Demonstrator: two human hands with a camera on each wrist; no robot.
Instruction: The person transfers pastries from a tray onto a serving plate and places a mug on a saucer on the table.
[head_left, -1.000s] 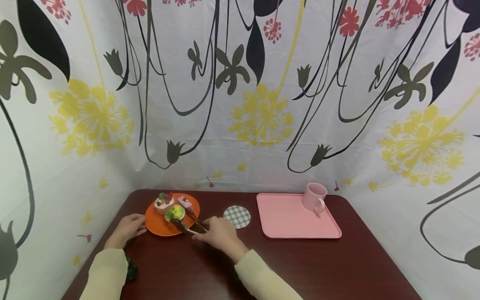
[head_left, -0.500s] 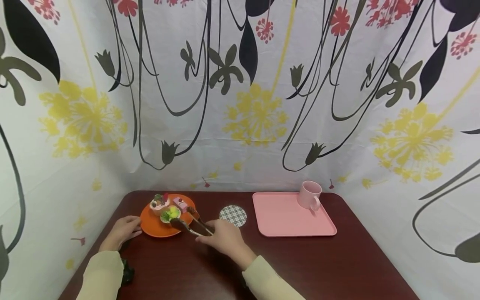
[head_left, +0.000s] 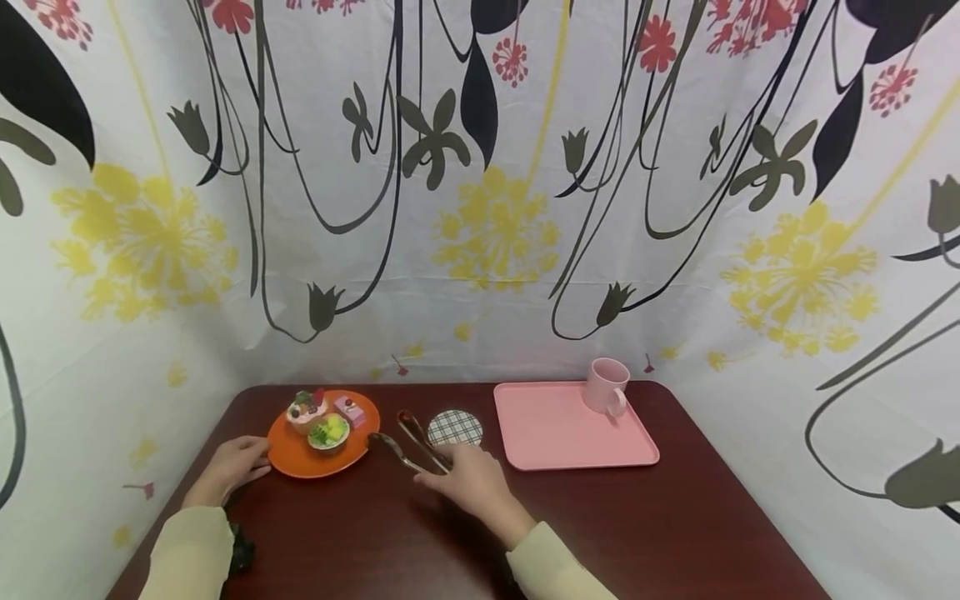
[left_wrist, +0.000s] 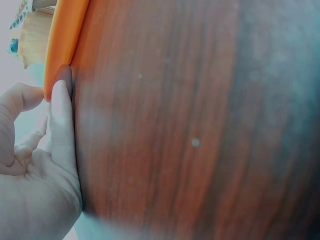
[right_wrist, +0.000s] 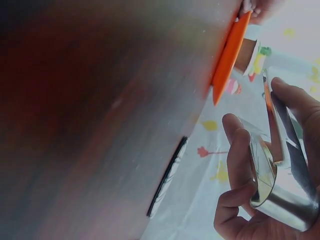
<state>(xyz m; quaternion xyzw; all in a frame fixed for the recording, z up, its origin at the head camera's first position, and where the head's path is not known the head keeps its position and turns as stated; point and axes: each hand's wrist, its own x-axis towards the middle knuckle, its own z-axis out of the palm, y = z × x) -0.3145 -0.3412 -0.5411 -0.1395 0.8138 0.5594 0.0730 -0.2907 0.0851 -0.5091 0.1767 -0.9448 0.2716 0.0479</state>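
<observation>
R fingers (right_wrist: pixel 239 150) curled round metal tongs (head_left: pixel 408 439), tips apart, just right of orange plate (head_left: pixel 288 457). L fingers (left_wrist: pixel 61 117) straight, touching plate's left rim. Checked coaster (head_left: pixel 454 427) right of plate w/ pink tray (head_left: pixel 555 433), mug (head_left: pixel 604 386) beyond.

R hand (head_left: pixel 468 479) grips tongs (head_left: pixel 408 442) (tips apart); L hand (head_left: pixel 232 467) touches orange plate (head_left: pixel 288 457).

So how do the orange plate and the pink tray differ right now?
The orange plate is round and carries three small cakes; the pink tray is rectangular and holds only a pink mug in its far right corner. The plate sits on the left with the left hand touching its rim; the tray lies to the right, with no hand on it. Both rest flat on the dark wooden table.
</observation>
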